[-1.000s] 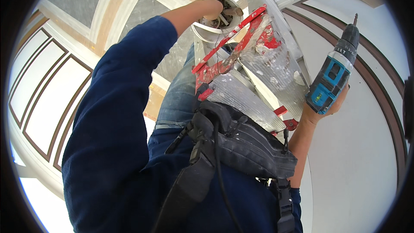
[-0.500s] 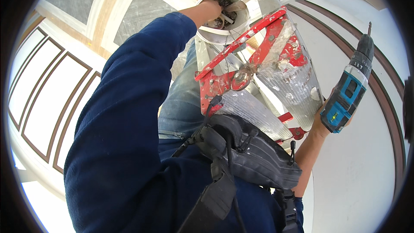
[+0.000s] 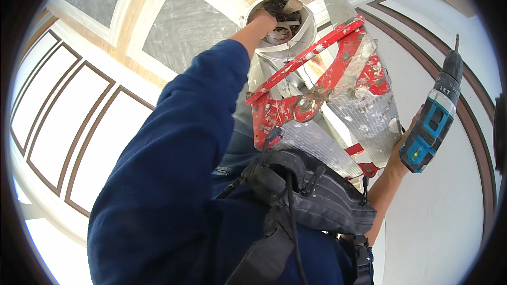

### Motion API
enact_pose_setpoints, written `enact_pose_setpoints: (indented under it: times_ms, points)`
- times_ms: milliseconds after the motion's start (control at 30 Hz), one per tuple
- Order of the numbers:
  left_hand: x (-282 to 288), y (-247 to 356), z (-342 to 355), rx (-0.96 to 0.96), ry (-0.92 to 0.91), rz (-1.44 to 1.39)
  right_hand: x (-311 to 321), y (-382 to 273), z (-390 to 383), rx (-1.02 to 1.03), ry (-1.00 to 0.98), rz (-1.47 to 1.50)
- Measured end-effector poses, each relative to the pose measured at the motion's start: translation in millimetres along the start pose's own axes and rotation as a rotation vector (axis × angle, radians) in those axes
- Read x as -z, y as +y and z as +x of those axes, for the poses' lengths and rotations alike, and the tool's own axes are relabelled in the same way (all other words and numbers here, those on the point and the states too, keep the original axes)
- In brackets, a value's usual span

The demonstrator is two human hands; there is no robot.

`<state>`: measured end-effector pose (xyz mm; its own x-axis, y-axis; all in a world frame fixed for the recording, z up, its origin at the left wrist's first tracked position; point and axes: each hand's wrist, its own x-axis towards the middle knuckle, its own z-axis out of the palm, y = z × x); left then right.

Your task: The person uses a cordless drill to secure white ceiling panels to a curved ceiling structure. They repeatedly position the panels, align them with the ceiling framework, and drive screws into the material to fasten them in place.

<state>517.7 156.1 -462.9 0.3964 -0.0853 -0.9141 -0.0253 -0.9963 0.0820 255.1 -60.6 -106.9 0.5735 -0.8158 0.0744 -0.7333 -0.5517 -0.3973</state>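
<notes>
The right hand (image 3: 404,145) grips a blue cordless drill (image 3: 433,121) beside the red stepladder (image 3: 317,95); the left hand (image 3: 262,21) digs inside the white bucket (image 3: 303,37), its grip hidden. Leaning could tip the bucket.

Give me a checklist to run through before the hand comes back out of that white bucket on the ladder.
1. Left hand inside the white bucket: ok, it reaches among the contents.
2. Something gripped in that hand: cannot tell, the fingers are buried in the clutter.
3. Right hand holding the blue drill: ok, held by its handle with the bit pointing up, away from the body.
4. Bucket seated on the ladder top: cannot tell, its base is hidden.
5. Black pouch at the waist: ok, strapped on, hanging below the red brace.
</notes>
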Motion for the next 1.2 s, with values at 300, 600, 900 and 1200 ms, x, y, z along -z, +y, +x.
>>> enact_pose_setpoints:
  times_ms: [300,600,900,1200]
  points:
    - [-22,7,-3,-0.081,0.371,-0.084,3,5,-4,-0.103,-0.052,0.043]
    - [-10,42,-4,0.049,0.413,-0.248,2,-17,0,-0.028,0.002,0.084]
    - [-30,21,38,-0.046,0.287,-0.010,2,-17,-1,-0.098,-0.060,0.054]
    - [-18,26,1,0.024,0.251,0.006,2,-8,-3,-0.116,-0.074,0.132]
